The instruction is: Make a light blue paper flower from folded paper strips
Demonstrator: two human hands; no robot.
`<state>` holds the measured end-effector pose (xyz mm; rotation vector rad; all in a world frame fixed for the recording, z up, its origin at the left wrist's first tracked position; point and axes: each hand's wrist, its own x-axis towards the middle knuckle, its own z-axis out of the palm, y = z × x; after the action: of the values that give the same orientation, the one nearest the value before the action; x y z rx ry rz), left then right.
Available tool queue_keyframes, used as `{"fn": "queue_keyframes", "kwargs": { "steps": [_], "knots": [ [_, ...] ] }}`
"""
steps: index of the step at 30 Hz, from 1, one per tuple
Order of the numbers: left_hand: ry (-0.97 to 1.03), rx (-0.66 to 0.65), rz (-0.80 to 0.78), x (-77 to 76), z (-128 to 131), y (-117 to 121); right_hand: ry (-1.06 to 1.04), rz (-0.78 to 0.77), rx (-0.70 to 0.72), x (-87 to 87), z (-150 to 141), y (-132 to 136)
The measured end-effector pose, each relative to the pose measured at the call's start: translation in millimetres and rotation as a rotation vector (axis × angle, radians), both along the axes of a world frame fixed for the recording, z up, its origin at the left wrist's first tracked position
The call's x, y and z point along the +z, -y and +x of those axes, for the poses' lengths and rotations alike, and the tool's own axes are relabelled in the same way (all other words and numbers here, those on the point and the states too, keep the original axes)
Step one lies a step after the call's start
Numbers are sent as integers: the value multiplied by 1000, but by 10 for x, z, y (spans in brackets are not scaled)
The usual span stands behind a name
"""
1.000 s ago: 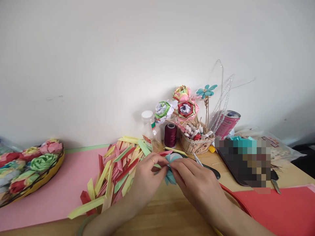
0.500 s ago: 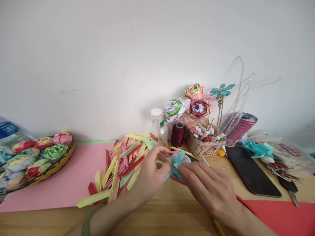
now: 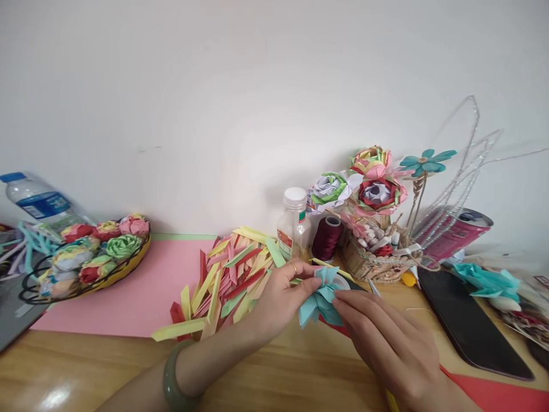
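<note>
Both hands meet over the middle of the table at a light-blue folded-paper flower (image 3: 319, 304). My left hand (image 3: 285, 294), with a ring and a green bangle, pinches the flower's upper left petals between thumb and fingers. My right hand (image 3: 388, 332) grips its right side with closed fingertips, which cover part of the paper. Just behind the flower is a white round thing (image 3: 342, 282), partly hidden. Left of my left hand spreads a pile of folded paper strips (image 3: 231, 277) in red, pink, yellow and green.
A clear bottle (image 3: 295, 226), a maroon thread spool (image 3: 327, 239) and a small basket (image 3: 377, 266) with paper flowers stand behind. On the right lie a black phone (image 3: 472, 323) and a pink can (image 3: 454, 232). A tray of paper roses (image 3: 146, 252) sits left on pink paper (image 3: 171, 286).
The view has turned left, shifting everything rightward and showing more of the left side. My left fingers came apart from the petals half a second ago and now pinch the flower again.
</note>
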<state>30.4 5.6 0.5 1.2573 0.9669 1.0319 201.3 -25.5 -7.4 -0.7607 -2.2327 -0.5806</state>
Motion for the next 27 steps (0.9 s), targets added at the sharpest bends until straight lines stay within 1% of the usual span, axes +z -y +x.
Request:
{"fn": "queue_keyframes", "kwargs": {
  "steps": [6, 10, 14, 19, 21, 27],
  "knots": [
    [-21, 55, 20, -3, 28, 28, 36, 17, 48, -32, 15, -3],
    [-21, 83, 61, -52, 25, 45, 14, -37, 77, -77, 46, 6],
    [-5, 94, 116, -93, 21, 67, 24, -7, 123, -91, 72, -6],
    [0, 144, 181, -78, 29, 96, 11, 7, 103, -80, 84, -22],
    [12, 147, 163, -72, 34, 104, 17, 16, 111, -78, 92, -29],
    [77, 131, 18, -61, 50, 141, 10, 19, 132, -50, 113, -51]
  ]
}}
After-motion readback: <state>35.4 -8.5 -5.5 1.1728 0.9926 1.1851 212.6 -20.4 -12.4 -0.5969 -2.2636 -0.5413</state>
